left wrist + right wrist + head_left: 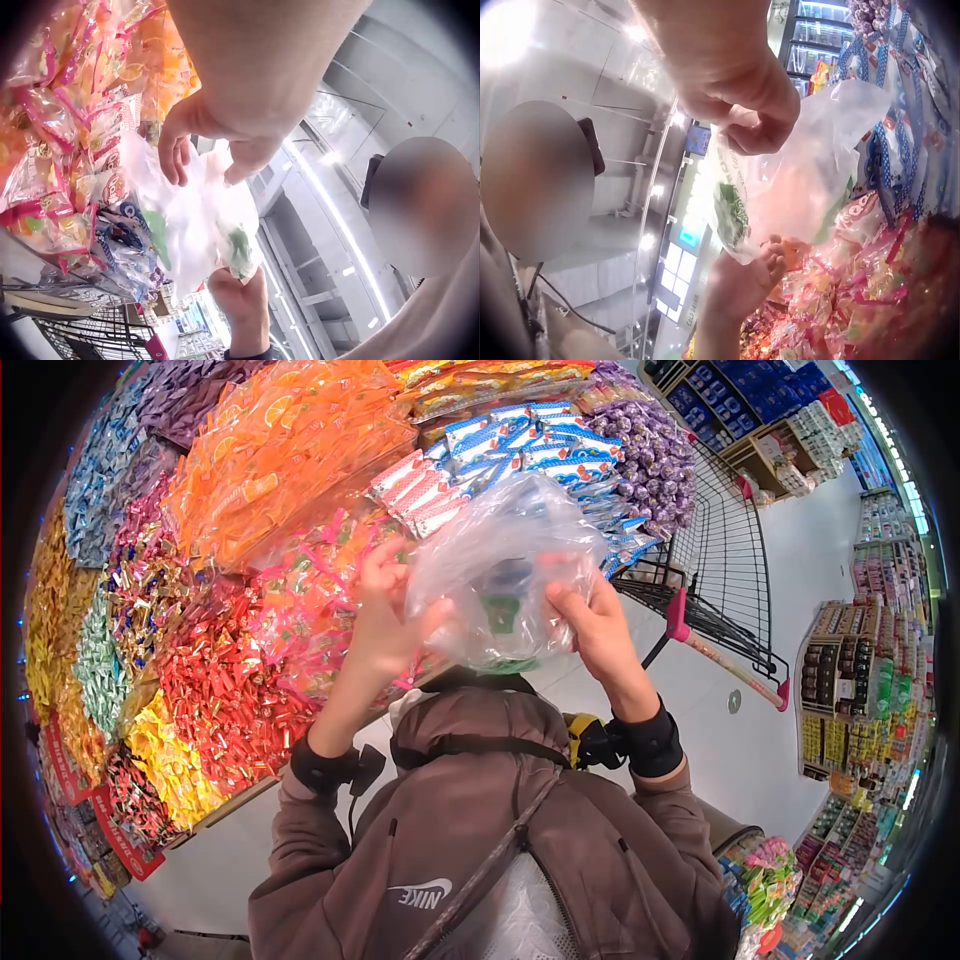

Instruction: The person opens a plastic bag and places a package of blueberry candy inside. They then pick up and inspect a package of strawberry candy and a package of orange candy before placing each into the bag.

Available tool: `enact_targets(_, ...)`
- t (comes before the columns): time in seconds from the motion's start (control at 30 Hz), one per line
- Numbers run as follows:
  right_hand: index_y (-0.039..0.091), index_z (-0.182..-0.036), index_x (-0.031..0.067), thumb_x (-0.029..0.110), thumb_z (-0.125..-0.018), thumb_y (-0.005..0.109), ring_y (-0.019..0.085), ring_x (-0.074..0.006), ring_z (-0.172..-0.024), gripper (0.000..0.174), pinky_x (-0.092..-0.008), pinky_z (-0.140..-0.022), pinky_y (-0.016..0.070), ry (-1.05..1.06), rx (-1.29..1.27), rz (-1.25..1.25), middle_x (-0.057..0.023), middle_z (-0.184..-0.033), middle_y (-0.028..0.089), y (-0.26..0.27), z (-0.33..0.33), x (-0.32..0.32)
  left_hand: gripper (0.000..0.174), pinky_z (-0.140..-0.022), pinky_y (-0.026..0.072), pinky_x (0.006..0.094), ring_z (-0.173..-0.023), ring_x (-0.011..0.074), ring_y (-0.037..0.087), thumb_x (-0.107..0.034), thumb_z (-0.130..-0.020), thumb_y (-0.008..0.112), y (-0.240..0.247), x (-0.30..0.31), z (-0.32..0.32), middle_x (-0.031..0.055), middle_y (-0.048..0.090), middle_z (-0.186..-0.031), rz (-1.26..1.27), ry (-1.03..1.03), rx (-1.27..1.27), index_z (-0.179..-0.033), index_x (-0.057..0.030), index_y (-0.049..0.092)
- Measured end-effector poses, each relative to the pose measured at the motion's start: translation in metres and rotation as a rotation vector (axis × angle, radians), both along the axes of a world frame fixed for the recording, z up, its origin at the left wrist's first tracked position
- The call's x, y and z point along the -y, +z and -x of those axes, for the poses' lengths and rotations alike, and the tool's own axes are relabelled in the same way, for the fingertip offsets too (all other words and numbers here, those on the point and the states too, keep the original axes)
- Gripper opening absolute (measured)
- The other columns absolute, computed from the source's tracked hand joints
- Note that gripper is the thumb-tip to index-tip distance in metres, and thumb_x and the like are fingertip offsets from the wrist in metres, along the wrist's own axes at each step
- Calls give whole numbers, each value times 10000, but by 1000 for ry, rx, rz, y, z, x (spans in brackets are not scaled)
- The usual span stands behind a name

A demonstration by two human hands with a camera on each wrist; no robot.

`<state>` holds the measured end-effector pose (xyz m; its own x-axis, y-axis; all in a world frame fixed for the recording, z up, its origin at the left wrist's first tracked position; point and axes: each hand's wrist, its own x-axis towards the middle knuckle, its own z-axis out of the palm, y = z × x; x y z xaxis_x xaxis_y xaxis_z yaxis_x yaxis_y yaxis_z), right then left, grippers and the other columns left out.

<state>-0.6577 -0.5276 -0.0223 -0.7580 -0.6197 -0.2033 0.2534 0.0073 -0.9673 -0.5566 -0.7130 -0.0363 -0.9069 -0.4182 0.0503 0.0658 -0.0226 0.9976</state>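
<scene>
a clear plastic bag (500, 575) is pinched by the left hand (385, 625) and right hand (590, 625), its contents seemingly green print only.

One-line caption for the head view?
Left hand and right hand pinch a clear plastic bag with green print before heaps of colourful wrapped sweets.

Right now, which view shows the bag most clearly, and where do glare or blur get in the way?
Head view: sharpest, the bag clear between left hand and right hand, though fisheye bends the edges and corners go black. Left wrist view: the bag washes out white, the left hand is soft. Right wrist view: ceiling light flares top left, candy blurred.
</scene>
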Motion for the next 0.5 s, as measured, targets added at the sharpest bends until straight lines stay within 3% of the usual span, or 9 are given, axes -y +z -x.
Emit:
enact_targets(0.13, 504, -992, 64, 235, -846, 482, 383, -14, -491, 226, -169, -399, 281, 51, -89, -34, 44, -648, 458, -11, -4, 17, 256, -727, 436, 268, -798, 109, 523, -68, -802, 521, -2, 13, 0, 54, 531, -841, -84, -186, 90, -1041, -11, 449)
enact_targets(0.23, 510, -901, 52, 280, -865, 448, 338, -27, -441, 239, -189, -383, 248, -33, 1, -15, 44, -573, 410, -15, -1, 18, 225, -703, 457, 280, -770, 126, 544, -151, -829, 496, -15, 32, -10, 57, 547, -853, -543, -132, 231, -1008, -16, 491)
enact_targets(0.33, 498, -820, 50, 311, -874, 423, 310, -37, -410, 276, -199, -367, 232, -94, 131, 0, 40, -531, 381, -11, 4, 15, 259, -649, 478, 285, -750, 141, 562, -230, -845, 471, 1, 21, -9, 72, 560, -864, -697, 17, 107, -975, -12, 517)
enact_targets(0.5, 495, -807, 50, 329, -873, 419, 307, -44, -397, 298, -198, -367, 237, -39, 224, -28, 37, -519, 379, -18, 2, 14, 286, -547, 462, 231, -657, 106, 552, -203, -837, 481, 0, 16, -12, 75, 565, -839, -747, 39, 187, -1023, 13, 499)
